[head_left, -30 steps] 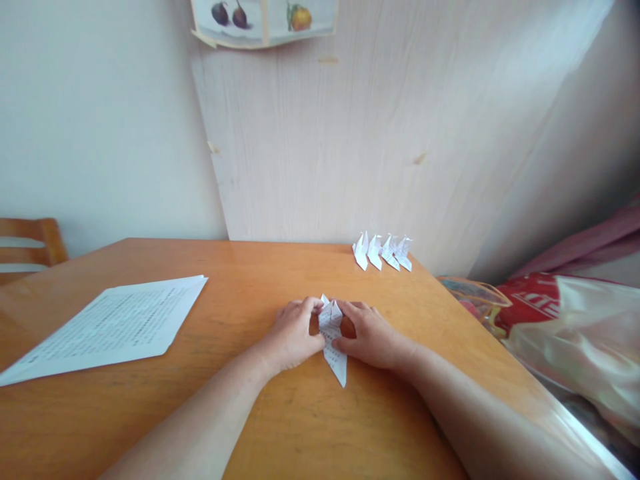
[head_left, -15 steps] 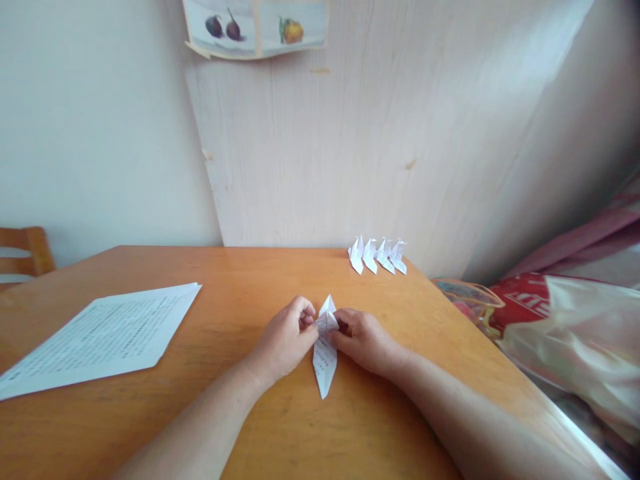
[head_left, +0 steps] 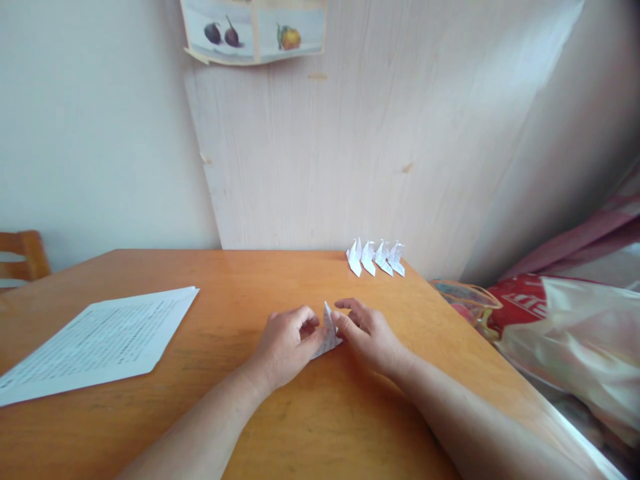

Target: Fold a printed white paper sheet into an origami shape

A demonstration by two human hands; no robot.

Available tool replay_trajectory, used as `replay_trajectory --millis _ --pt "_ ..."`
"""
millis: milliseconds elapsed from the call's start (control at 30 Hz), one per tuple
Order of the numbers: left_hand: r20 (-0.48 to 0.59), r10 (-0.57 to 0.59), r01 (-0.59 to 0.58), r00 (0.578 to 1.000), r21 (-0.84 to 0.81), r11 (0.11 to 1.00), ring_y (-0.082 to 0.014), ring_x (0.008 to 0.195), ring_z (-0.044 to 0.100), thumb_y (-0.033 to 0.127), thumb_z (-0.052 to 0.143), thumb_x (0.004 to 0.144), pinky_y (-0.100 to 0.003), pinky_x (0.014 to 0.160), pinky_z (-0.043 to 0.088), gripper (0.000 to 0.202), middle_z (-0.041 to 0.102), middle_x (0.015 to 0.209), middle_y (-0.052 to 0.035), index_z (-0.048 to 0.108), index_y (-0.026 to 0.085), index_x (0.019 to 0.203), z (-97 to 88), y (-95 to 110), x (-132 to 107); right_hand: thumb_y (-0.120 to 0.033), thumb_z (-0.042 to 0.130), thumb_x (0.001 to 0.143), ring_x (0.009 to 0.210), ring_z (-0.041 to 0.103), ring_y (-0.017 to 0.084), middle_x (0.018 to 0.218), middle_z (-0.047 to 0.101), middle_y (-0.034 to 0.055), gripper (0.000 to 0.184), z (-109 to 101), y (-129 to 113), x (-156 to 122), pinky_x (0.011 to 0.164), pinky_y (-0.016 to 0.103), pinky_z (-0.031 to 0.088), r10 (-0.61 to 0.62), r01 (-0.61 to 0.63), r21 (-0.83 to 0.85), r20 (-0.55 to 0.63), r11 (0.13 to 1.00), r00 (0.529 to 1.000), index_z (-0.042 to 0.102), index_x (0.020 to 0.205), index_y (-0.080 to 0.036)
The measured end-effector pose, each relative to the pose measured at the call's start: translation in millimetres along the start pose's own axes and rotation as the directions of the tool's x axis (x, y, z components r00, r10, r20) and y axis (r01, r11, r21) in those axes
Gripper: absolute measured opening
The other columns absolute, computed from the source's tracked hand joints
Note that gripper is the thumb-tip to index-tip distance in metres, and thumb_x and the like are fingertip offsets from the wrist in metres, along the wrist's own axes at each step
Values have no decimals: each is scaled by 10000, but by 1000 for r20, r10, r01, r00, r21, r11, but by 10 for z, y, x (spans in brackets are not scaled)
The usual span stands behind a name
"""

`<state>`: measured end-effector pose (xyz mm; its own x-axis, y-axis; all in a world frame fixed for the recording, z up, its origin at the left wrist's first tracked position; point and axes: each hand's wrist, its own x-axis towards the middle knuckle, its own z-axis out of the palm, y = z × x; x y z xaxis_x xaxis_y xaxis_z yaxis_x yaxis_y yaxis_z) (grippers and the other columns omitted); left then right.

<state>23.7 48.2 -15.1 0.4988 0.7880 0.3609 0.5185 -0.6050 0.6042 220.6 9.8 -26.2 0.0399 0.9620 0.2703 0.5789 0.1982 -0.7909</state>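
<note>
A folded piece of printed white paper stands partly upright on the wooden table between my hands, one point sticking up. My left hand is closed on its left side, thumb and curled fingers pinching it. On the other side is my right hand, its thumb against the paper near the upright point. The index finger of that hand is lifted away, so its fingers are apart. My fingers cover part of the folds.
Several folded paper birds stand in a row at the table's far right corner. To the left lies a stack of printed sheets. Bags sit beyond the table's right edge, and a chair is at far left.
The paper was long and pointed at both ends, lying lengthwise. Now it is turned and looks shorter, with one point up. My right index finger has lifted off it.
</note>
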Motion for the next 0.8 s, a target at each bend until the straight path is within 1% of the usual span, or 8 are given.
replay_trajectory --millis 100,200,267,300,433,500,600,800 --pt "0 6 -6 1000 95 995 -198 771 634 548 662 849 -320 758 414 329 703 792 5 600 232 784 -2 32 -5 -418 475 982 746 664 200 827 715 31 320 -29 65 32 661 297 468 -28 21 -89 -82 996 996 626 1172 -209" --pt "16 0 -3 1000 156 988 -207 789 637 553 727 791 -338 788 390 342 711 813 9 611 231 793 22 32 -1 -265 499 938 962 670 241 1018 742 75 296 -61 96 63 818 337 466 -86 48 -279 -124 959 989 614 1203 -199" --pt "37 1 -8 999 191 982 -214 793 635 545 746 775 -338 777 374 341 713 820 7 613 231 796 45 20 3 -209 489 920 1071 649 264 1135 730 100 321 -76 83 70 879 358 438 -94 59 -391 -71 919 993 618 1213 -198" --pt "45 1 -11 999 207 978 -217 793 635 543 752 769 -335 770 367 342 712 818 6 613 231 795 55 11 6 -201 483 918 1082 647 271 1149 728 105 316 -81 69 70 884 366 427 -81 59 -437 -31 897 996 628 1199 -202" --pt "69 -12 -4 998 236 972 -226 790 637 542 769 748 -326 752 348 349 713 817 0 615 233 801 86 -31 9 -229 496 918 1000 662 277 1047 750 79 225 -85 1 52 826 368 395 -14 63 -558 92 827 996 682 1044 -234" --pt "68 -15 -1 998 236 972 -232 795 640 545 769 744 -330 754 344 352 716 823 -6 623 232 812 91 -46 8 -248 520 913 981 662 272 1027 756 63 193 -82 -17 42 806 359 383 -9 63 -574 97 816 995 694 995 -245" --pt "52 -23 10 998 242 970 -240 801 644 519 740 782 -340 759 343 309 718 826 -12 633 233 824 84 -48 10 -263 538 918 947 669 251 987 762 54 184 -73 -19 30 781 333 386 -20 53 -539 66 841 998 712 977 -258" --pt "21 -43 37 999 228 973 -230 779 647 350 667 845 -326 730 363 149 712 809 -15 601 231 783 41 -25 21 -266 551 922 854 685 226 900 764 43 186 -50 14 16 715 292 416 -9 28 -387 51 922 999 736 945 -266"
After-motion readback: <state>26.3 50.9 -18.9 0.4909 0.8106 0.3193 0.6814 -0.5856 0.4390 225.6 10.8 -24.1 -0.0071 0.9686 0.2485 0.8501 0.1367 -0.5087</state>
